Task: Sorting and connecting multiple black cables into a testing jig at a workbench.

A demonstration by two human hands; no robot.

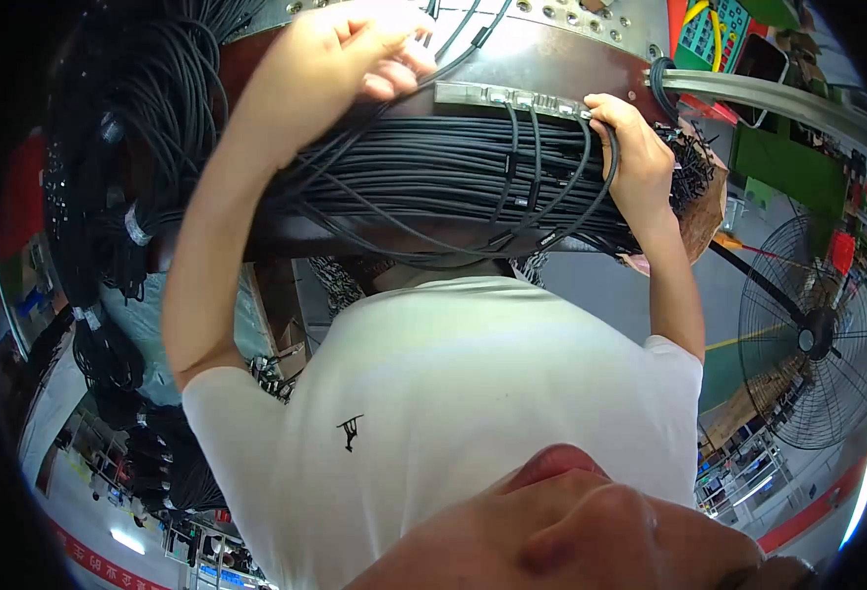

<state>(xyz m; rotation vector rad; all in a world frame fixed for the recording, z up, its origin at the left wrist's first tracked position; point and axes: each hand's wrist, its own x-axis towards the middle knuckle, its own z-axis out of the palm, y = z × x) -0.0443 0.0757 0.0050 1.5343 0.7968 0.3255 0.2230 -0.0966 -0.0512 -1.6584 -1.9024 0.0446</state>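
Two hands: on my feed, both are up at the work, the left hand (379, 59) off the left end of the grey slotted strip (463, 93), the right hand (640, 152) at its right end.
Left hand: fingers loosely curled, partly washed out by glare, close to thin black cables; I cannot tell whether it grips one.
Right hand: half closed, fingertips touching the strip's end beside the last plug; I cannot tell whether they pinch the plug or only rest there.
Slotted strip: it works as my holder here, seating several small plugs in a row; black cables (576, 177) run out of it and bend toward the person.
Cable bundle (394, 162): many black lines laid side by side, just below the strip and roughly along it.
Brown wrapper (706, 216): right of the strip and lower, open toward me, with a bristling clump of black cable ends (687, 162) beside it.
Teal tray (711, 41): above and right of the strip, a yellow-handled tool (717, 44) lying across it.
Plastic sheet (148, 329): well below and left of the strip; I cannot make out what it covers.
Hanging coils (182, 98): thick black loops, left of the strip.
Fan (812, 339): round, black and caged, well right of the strip and lower.
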